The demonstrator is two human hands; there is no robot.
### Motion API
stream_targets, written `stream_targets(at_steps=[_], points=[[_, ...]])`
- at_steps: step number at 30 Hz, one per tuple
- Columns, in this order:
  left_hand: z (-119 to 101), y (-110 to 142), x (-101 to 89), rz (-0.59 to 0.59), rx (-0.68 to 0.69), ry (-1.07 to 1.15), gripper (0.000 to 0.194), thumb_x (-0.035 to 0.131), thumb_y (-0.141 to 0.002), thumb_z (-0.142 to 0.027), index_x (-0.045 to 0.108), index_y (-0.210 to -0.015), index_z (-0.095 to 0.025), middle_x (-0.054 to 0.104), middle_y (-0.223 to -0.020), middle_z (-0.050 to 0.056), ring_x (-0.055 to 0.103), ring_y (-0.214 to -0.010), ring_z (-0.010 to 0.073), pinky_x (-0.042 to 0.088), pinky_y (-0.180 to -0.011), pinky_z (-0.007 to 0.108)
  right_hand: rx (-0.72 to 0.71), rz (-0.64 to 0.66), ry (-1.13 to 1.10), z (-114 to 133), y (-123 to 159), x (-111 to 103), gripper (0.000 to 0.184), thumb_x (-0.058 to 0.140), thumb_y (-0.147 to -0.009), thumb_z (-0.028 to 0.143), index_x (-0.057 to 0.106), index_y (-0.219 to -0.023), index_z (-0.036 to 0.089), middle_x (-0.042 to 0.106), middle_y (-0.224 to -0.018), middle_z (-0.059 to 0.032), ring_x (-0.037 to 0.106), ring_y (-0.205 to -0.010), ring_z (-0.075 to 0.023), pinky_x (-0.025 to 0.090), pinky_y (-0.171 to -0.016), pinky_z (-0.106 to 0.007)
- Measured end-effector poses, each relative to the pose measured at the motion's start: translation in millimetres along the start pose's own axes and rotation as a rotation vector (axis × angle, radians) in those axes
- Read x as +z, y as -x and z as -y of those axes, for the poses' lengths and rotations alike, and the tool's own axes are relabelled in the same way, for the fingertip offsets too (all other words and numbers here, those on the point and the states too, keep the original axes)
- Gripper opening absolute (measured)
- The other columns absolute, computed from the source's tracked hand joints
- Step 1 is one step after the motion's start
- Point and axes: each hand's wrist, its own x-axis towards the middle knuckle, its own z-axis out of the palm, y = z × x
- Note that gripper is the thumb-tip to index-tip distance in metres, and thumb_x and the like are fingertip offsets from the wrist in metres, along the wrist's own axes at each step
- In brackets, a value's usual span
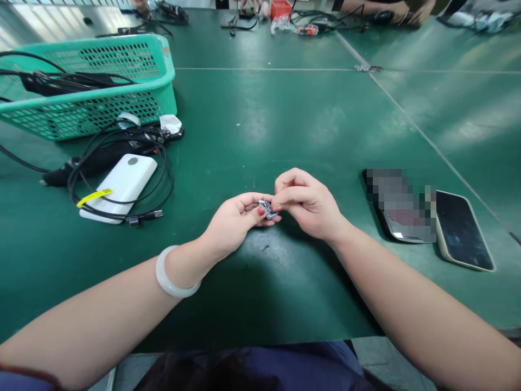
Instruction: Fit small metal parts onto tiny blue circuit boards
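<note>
A small blue-grey part (pixel 266 208) is pinched between both my hands just above the green table (pixel 260 125). My left hand (pixel 236 220) has its fingers curled round the part from the left, and a pale bangle sits on that wrist. From the right, my right hand (pixel 309 203) closes thumb and fingers on the same part. What the part is stays too small to tell.
A white power bank (pixel 120 184) wrapped in black cable (pixel 122 146) lies at the left, behind it a green mesh basket (pixel 85 87) with black tools. Two phones (pixel 462 228) lie at the right. Other people's hands and cables are at the table's far edge.
</note>
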Motion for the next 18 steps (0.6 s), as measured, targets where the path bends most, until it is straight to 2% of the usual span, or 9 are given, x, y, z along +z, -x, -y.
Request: stream_targets(at_steps=[6, 12, 18], points=[[-1, 1, 1.9, 0.0, -0.009, -0.001, 0.028, 0.079, -0.07, -0.033, 0.068, -0.087, -0.014, 0.072, -0.081, 0.004, 0.069, -0.075, 0.0136, 0.057, -0.076, 0.028, 0.068, -0.041, 0.061, 3, 0, -1, 0.018, 0.058, -0.085, 0.017, 0.072, -0.076, 0.024, 0.057, -0.084, -0.0007, 0.055, -0.073, -0.0113, 0.048, -0.065, -0.027], [-3, 1, 2.0, 0.003, -0.019, -0.059, 0.024, 0.081, -0.066, -0.024, 0.067, -0.082, -0.013, 0.07, -0.075, 0.001, 0.065, -0.07, 0.0107, 0.056, -0.076, 0.027, 0.076, 0.014, 0.202, 13, 2, 0, 0.02, 0.059, -0.085, 0.016, 0.074, -0.088, 0.028, 0.058, -0.088, -0.0008, 0.055, -0.074, -0.0117, 0.048, -0.066, -0.027], [-2, 0, 1.8, 0.01, -0.02, -0.104, 0.018, 0.078, -0.067, -0.018, 0.065, -0.078, -0.014, 0.068, -0.07, -0.001, 0.064, -0.068, 0.0097, 0.054, -0.075, 0.026, 0.058, 0.052, 0.278, 18, 1, 1, 0.022, 0.059, -0.084, 0.013, 0.075, -0.08, 0.028, 0.058, -0.089, -0.0003, 0.05, -0.065, -0.0091, 0.047, -0.063, -0.027]])
